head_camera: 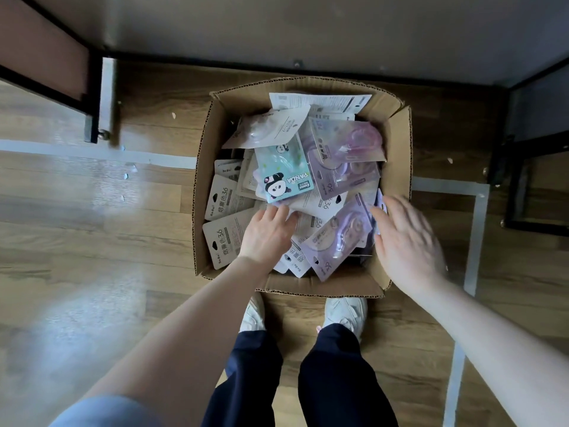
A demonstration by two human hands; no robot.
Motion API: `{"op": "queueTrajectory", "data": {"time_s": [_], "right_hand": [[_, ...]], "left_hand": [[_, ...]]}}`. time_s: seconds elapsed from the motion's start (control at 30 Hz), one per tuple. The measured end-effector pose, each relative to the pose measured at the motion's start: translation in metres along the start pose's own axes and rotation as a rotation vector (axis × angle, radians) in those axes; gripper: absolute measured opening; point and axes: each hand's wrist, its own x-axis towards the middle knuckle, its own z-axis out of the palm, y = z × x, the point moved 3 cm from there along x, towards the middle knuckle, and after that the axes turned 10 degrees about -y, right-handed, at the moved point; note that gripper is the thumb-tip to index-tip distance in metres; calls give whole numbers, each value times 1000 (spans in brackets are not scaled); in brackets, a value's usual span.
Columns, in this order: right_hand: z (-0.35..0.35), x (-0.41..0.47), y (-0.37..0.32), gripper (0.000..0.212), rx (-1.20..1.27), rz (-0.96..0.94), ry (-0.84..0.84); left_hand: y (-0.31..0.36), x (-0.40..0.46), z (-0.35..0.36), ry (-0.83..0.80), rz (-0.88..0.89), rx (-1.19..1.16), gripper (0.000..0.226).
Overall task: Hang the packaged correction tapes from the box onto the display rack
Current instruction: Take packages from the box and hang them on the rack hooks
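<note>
An open brown corrugated cardboard box (203,192) sits on the wood-plank floor (92,241), heaped with flat packaged correction tapes. At the heap's centre lies a mint-green card pack printed with a panda and the word PANDA (284,171). From 1 to 3 o'clock of it lie lilac blister packs with round purple tape dispensers (348,155); at 8 o'clock, against the box's left wall, grey-beige card packs marked 36 (226,241) overlap one another. Another lilac pack (337,241) lies at 5 o'clock, between the person's two hands.

The left hand (266,235) reaches into the box, palm down, its fingertips tucked among the pale cards just below the panda pack; whether they pinch one I cannot tell. The right hand (406,241), blurred, hovers over the box's right wall with fingers straight and spread, grasping nothing.

Pale sneakers (346,312) stand at the box's near edge, at 6 o'clock.
</note>
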Motion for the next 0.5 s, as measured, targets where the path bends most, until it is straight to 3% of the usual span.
{"op": "queueTrajectory", "data": {"time_s": [0.33,0.43,0.5], "right_hand": [[15,-6,-30,77,-63,-358,-113],[17,-5,-39,91,-78,-451,-136],[16,-2,-45,82,-52,-510,-130]], "left_hand": [[-32,-21,1,221,100,-85,16],[-41,-31,-10,206,192,-78,24],[-44,-34,-16,188,222,-55,32]]}}
